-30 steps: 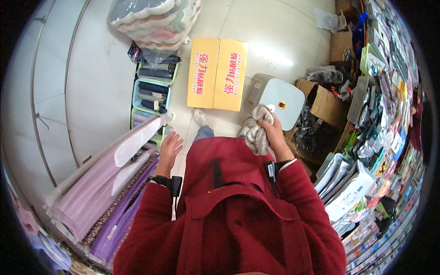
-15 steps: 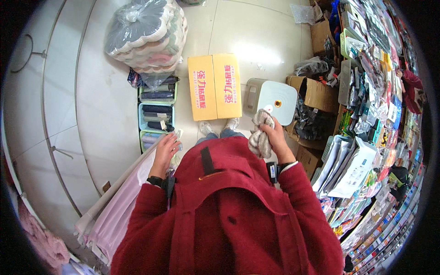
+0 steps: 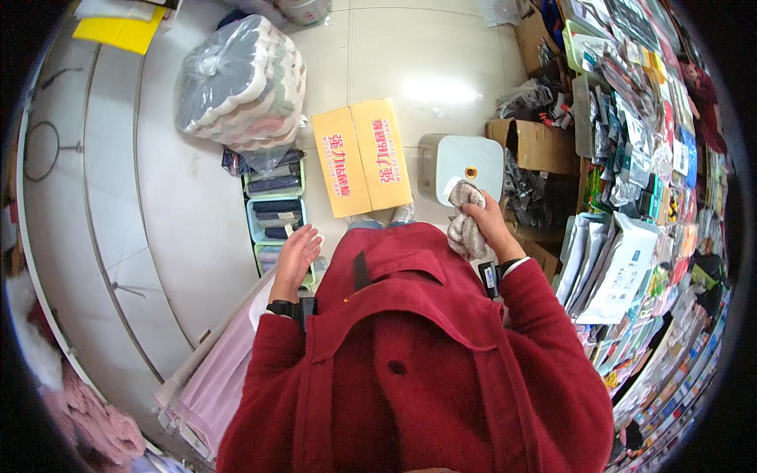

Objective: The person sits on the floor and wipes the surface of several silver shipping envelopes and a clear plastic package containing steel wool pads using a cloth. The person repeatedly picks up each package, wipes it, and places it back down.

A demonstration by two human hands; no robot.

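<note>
My right hand (image 3: 490,223) is closed around a bunched grey-beige cloth (image 3: 468,230), which hangs below the fingers. Just beyond it stands a pale box-shaped container (image 3: 467,164) with a light blue-grey lid, and the cloth overlaps its near edge in view. My left hand (image 3: 297,254) is held out with nothing in it, its fingers stretched. Close by it is a row of small baskets with rolled dark goods (image 3: 277,214). A yellow cardboard box (image 3: 359,158) with red printing sits on the floor in front of my feet.
A clear bag of stacked scalloped cushions (image 3: 240,87) lies at the far left. On the right rise crowded shelves (image 3: 631,181) of packaged goods, beside an open brown carton (image 3: 544,147). Pink fabric (image 3: 217,386) leans near my left arm; white cabinet doors (image 3: 110,197) line the left.
The view has shifted and turned slightly. My right hand still holds the cloth beside the pale container, and my left hand remains raised with its fingers out.
</note>
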